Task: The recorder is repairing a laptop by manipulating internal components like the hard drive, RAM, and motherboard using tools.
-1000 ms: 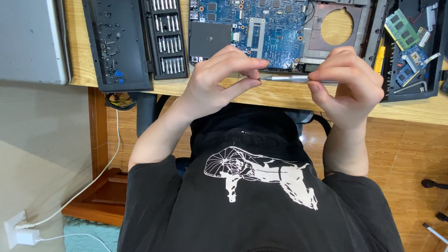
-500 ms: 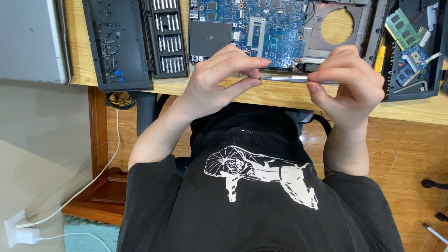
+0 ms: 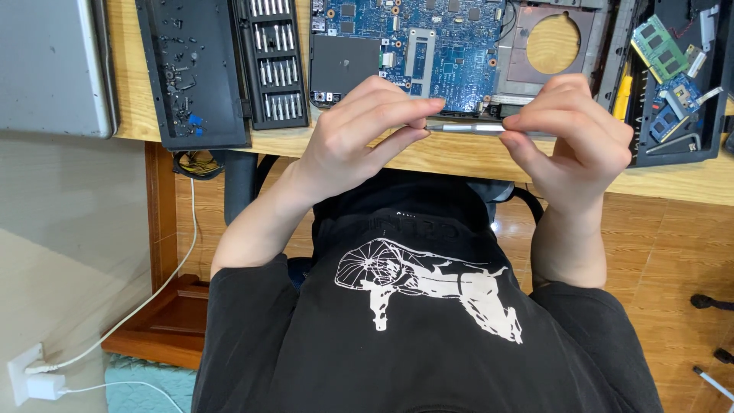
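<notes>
A slim silver screwdriver handle [image 3: 466, 128] lies level between my two hands, above the near edge of the wooden desk [image 3: 451, 157]. My left hand [image 3: 359, 130] pinches its left end with fingertips and thumb. My right hand [image 3: 569, 130] grips its right end. Just beyond them lies an opened laptop with a blue circuit board [image 3: 428, 42] and a round fan opening [image 3: 552, 44].
A black case of screwdriver bits [image 3: 269, 61] stands open left of the laptop, its lid [image 3: 187, 69] holding loose screws. A grey laptop cover [image 3: 50, 65] lies far left. A black tray with green and blue memory modules [image 3: 673, 69] sits at right. A white charger cable [image 3: 130, 306] crosses the floor.
</notes>
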